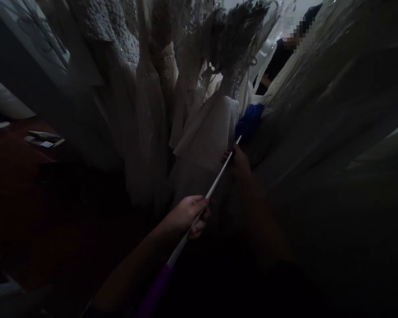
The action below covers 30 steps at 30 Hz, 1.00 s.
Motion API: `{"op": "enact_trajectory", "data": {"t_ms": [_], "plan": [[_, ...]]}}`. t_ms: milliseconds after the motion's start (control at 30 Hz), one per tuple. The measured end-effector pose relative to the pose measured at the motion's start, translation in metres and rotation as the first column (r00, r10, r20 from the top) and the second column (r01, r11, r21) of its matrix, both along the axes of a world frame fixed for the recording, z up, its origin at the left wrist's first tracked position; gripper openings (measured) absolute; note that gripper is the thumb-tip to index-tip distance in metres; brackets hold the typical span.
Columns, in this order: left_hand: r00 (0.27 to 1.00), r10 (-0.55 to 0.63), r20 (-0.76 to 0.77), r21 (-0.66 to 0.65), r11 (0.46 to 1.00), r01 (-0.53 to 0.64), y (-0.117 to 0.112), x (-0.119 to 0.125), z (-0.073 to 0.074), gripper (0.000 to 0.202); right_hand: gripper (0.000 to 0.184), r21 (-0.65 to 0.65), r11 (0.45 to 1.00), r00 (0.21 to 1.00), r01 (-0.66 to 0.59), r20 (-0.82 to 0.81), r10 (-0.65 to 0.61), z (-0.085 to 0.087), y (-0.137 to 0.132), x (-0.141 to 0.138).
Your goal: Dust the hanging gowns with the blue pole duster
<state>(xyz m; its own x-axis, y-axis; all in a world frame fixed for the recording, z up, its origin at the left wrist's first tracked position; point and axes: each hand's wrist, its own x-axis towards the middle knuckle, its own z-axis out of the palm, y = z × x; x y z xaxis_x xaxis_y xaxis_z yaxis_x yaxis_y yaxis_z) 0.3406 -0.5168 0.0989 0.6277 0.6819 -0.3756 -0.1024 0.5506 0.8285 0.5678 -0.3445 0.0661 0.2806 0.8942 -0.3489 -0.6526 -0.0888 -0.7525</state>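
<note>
A long silvery pole (pixel 218 176) with a purple lower section (pixel 155 289) slants across the middle of the view. My left hand (pixel 192 215) is closed around its middle. Farther up, my right hand (pixel 239 158) is closed on the same pole, its fingers partly in shadow. Just beyond the right hand is a shaggy blue tuft (pixel 251 119); whether it joins the pole's end I cannot tell. Pale, sparkling gowns (pixel 212 132) hang close behind the pole and both hands.
More light gowns (pixel 146 110) hang on the left, and clear-covered ones (pixel 334 88) crowd the right. At the upper right stands another person in dark clothing (pixel 277 62). Flat pale items (pixel 44 138) lie on the dark red floor (pixel 16 176). Lighting is very dim.
</note>
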Motion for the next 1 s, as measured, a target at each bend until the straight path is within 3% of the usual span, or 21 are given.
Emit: {"op": "enact_trajectory", "data": {"t_ms": [133,267,367,467,600,700,767,833,1000], "plan": [[0.997,-0.020,0.076,-0.037,0.999,0.023,-0.007,-0.026,0.007,0.051,0.040,0.043,0.998,0.998,0.053,0.023,-0.054,0.011,-0.010,-0.021],[0.995,-0.067,0.077,-0.052,0.996,0.072,0.003,-0.073,0.007,0.059,0.037,0.096,0.992,0.995,0.077,0.053,-0.082,0.020,-0.008,-0.054],[0.993,-0.083,-0.089,-0.045,0.996,0.079,0.014,-0.116,-0.020,0.068,0.035,0.061,0.994,0.995,0.096,0.026,-0.097,0.006,-0.016,-0.085],[0.942,-0.115,-0.316,0.033,0.991,0.132,0.020,-0.157,-0.066,0.071,0.032,0.006,0.992,0.992,0.125,0.002,-0.125,-0.024,-0.031,-0.120],[0.854,-0.190,-0.484,0.078,0.963,0.258,0.013,-0.206,-0.133,0.065,0.030,-0.075,0.983,0.985,0.166,-0.035,-0.169,-0.072,-0.059,-0.169],[0.788,-0.191,-0.585,0.107,0.945,0.308,0.008,-0.239,-0.170,0.053,0.032,-0.093,0.976,0.980,0.195,-0.027,-0.198,-0.096,-0.080,-0.202],[0.752,-0.152,-0.641,0.191,0.918,0.349,0.016,-0.254,-0.183,0.041,0.035,-0.020,0.975,0.975,0.222,0.001,-0.222,-0.099,-0.090,-0.217],[0.743,-0.089,-0.664,0.311,0.870,0.382,0.032,-0.260,-0.189,0.032,0.037,0.089,0.964,0.967,0.249,0.030,-0.253,-0.091,-0.094,-0.227],[0.751,0.133,-0.647,0.533,0.783,0.321,0.082,-0.256,-0.179,0.038,0.032,0.242,0.920,0.939,0.308,0.079,-0.335,-0.049,-0.069,-0.233]]}}
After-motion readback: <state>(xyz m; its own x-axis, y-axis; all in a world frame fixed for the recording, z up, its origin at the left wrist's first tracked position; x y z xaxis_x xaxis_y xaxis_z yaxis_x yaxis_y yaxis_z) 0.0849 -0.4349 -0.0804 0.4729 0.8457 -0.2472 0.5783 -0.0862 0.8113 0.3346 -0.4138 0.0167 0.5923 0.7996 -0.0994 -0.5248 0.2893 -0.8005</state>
